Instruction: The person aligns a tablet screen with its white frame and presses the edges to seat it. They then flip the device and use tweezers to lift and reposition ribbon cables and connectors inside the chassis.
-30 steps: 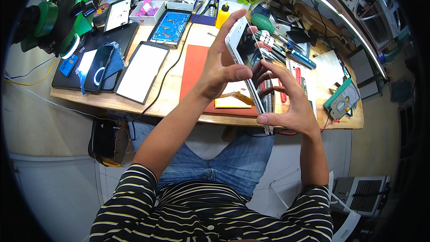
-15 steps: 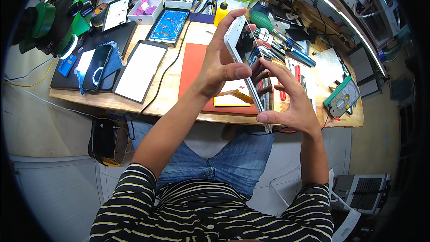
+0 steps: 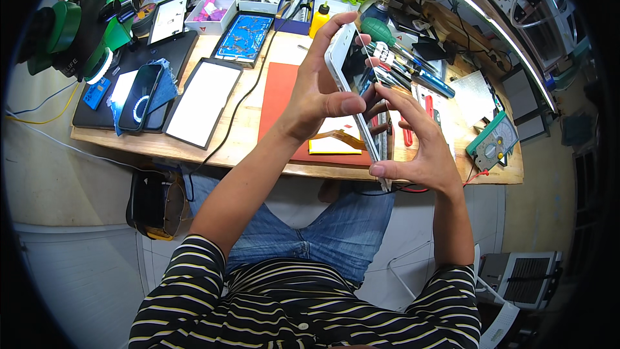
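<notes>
Above the front of the bench I hold a tablet-like device [image 3: 354, 70] tilted up, with a pale edge and a glossy dark face that reflects my fingers. My left hand [image 3: 311, 98] grips its upper part, thumb on the near edge and fingers reaching over the top. Around the lower part, my right hand [image 3: 421, 149] has its thumb at the bottom edge and fingertips on the glossy side. An orange-brown flex cable [image 3: 342, 136] shows beside the device, over a white and yellow pad [image 3: 332, 148]; whether it joins the device I cannot tell. A red mat [image 3: 278, 100] lies beneath.
To the left are a green microscope [image 3: 64, 39], a phone [image 3: 142, 97] on a blue cloth and a white panel in a dark frame [image 3: 203, 100]. Tweezers and screwdrivers [image 3: 429, 81] crowd the right, near a green multimeter [image 3: 494, 142]. A black cable [image 3: 248, 94] crosses the bench.
Both hands and the device hold nearly the same pose, with only a very slight shift. Nothing has been let go or taken up.
</notes>
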`<state>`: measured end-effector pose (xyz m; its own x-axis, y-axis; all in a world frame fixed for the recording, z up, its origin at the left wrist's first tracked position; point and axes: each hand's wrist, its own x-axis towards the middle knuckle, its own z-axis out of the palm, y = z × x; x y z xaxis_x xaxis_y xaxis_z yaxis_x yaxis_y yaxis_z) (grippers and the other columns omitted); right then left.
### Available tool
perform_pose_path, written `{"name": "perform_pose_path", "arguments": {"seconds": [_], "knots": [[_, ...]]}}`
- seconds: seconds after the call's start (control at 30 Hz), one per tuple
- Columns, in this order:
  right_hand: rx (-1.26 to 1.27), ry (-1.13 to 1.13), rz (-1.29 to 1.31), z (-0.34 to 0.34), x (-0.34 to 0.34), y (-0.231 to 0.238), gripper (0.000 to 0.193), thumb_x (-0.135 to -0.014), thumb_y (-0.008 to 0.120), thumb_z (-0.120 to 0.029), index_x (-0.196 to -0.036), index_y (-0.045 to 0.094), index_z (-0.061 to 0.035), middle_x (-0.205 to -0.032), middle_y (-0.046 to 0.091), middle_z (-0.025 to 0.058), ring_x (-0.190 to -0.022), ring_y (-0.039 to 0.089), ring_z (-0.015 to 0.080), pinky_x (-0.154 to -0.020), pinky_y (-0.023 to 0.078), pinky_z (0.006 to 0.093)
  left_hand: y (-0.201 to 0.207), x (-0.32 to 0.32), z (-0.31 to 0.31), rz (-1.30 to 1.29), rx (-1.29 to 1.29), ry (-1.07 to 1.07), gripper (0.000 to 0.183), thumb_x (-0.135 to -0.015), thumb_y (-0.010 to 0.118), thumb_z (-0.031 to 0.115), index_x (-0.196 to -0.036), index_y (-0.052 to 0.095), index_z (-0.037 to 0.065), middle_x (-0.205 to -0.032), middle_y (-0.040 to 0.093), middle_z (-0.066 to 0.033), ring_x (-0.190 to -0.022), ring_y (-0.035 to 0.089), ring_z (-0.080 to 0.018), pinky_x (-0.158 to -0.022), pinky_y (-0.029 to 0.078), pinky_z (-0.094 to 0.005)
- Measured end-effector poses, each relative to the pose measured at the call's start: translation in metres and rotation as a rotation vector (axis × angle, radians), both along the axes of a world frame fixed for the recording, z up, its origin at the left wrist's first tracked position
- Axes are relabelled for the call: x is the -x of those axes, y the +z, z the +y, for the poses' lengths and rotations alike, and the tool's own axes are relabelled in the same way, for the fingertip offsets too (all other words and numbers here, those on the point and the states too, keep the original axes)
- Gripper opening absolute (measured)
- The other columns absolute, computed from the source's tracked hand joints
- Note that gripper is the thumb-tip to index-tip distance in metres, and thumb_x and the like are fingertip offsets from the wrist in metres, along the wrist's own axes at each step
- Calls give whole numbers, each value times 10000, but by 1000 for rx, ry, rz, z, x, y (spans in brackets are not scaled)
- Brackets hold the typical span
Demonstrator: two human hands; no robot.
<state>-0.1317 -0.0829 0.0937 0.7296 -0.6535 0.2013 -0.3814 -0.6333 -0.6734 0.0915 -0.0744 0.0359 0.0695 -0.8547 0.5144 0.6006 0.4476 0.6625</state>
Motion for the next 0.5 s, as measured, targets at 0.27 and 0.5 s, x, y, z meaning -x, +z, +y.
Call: {"name": "perform_pose_path", "arguments": {"seconds": [0.27, 0.5], "knots": [[7, 20, 10, -4, 0, 0, 1098, -663, 952, -554, -1570, 525, -105, -1483, 571, 244, -1364, 578, 393, -1148, 447, 476, -5, -1, -5, -8, 36, 52, 1296, -631, 972, 503, -1630, 233, 137, -1479, 507, -174, -1324, 616, -369, -1160, 504, -492], [57, 56, 25, -9, 0, -2, 1088, -693, 932, -571, -1581, 512, -105, -1489, 569, 246, -1368, 576, 395, -1151, 443, 466, -5, -3, -5, -16, 34, 93, 1258, -652, 947, 519, -1622, 251, 122, -1453, 534, -188, -1300, 630, -379, -1154, 505, -500]]}}
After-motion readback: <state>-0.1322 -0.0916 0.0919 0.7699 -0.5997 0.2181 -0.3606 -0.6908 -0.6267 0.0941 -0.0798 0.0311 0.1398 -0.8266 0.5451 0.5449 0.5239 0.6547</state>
